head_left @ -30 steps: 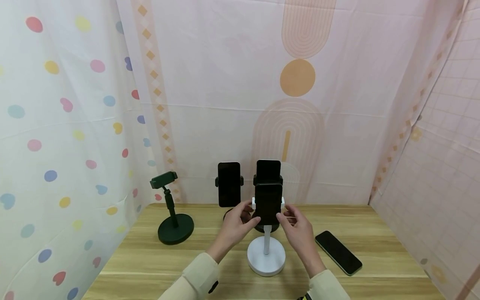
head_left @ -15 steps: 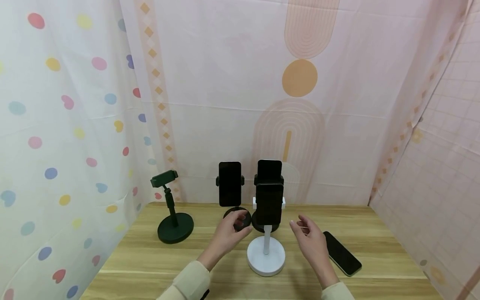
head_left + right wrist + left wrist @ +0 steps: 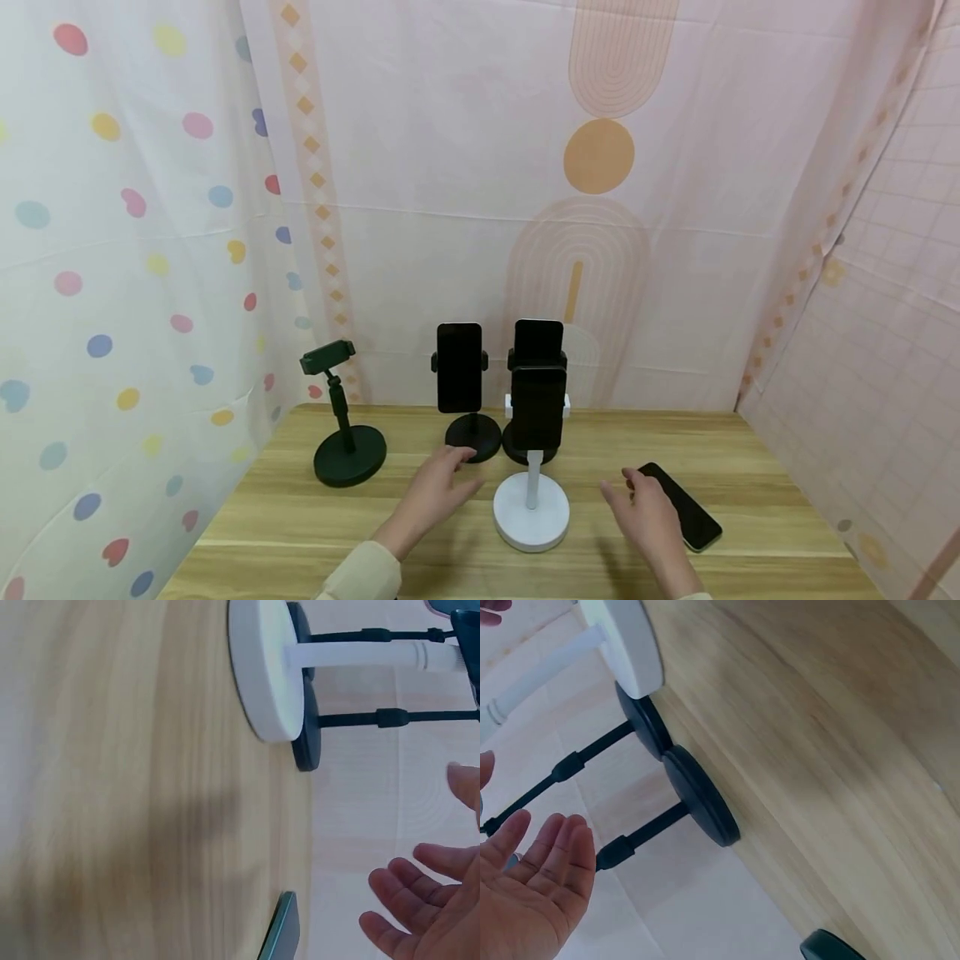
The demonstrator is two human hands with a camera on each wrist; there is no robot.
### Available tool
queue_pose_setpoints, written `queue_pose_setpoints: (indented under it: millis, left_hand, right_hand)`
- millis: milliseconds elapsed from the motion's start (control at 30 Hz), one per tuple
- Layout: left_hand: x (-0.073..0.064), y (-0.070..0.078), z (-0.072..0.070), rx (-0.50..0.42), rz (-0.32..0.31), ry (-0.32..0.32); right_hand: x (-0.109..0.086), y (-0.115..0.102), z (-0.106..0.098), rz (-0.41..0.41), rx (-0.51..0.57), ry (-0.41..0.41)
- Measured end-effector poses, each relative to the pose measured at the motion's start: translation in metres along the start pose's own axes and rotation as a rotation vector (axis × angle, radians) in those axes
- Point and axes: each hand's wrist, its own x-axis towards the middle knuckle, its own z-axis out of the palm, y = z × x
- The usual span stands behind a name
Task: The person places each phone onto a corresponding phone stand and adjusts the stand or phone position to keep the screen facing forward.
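Over table (image 3: 750,467): my left grip (image 3: 429,498), right grip (image 3: 651,518) loosely spread, empty. Flat phone (image 3: 696,514) near right: likely stiff, slick; hold long edges.

The left sleeve (image 3: 360,577) is pale cream, its cuff (image 3: 384,565) plain, thick-looking and smooth, wider than the wrist (image 3: 396,537) that comes out of it. Of the right sleeve (image 3: 697,597) only a sliver shows at the bottom edge, also pale. The left hand (image 3: 437,489) and right hand (image 3: 651,514) are bare, with slender, round-tipped fingers (image 3: 582,859) creased at the joints and a smooth palm (image 3: 514,919).
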Motion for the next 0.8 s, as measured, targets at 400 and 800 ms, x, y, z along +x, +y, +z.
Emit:
queue_pose_setpoints:
  millis: [400,800]
  left_hand:
    - [-0.010,-0.016,-0.005,0.298,0.016,-0.024]
    - [-0.019,-0.031,-0.018,0.436,-0.047,-0.097]
  right_hand:
    - [-0.009,0.006,0.003,-0.123,-0.300,-0.071]
    - [-0.012,0.001,0.000,-0.120,-0.426,-0.156]
